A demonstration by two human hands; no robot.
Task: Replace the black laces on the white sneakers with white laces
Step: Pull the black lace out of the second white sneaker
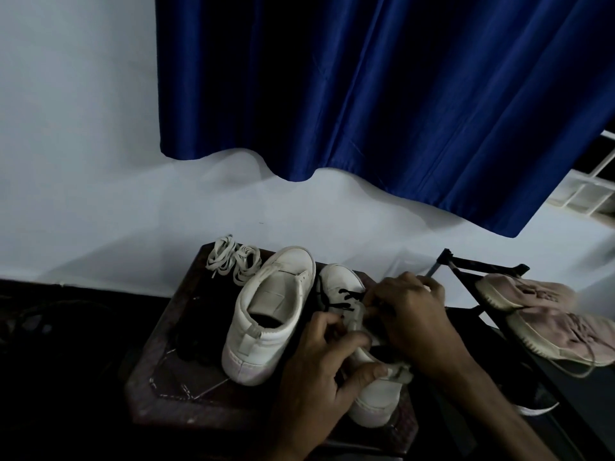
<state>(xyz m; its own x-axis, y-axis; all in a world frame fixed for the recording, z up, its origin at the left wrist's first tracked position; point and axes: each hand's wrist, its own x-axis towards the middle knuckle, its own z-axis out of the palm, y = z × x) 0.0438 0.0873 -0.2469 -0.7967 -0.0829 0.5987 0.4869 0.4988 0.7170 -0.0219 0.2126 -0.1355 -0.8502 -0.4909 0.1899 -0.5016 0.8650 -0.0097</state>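
Head view shows the laced sneaker on the table. The left hand has its fingers curled round the collar and tongue, and the right hand has fingers bent in at the eyelets, apparently pinching the black lace, though dim light hides the exact hold. A hard tug could jam the lace tip in an eyelet or shove the shoe into the unlaced sneaker just beside it, nudging the white laces off the far edge.
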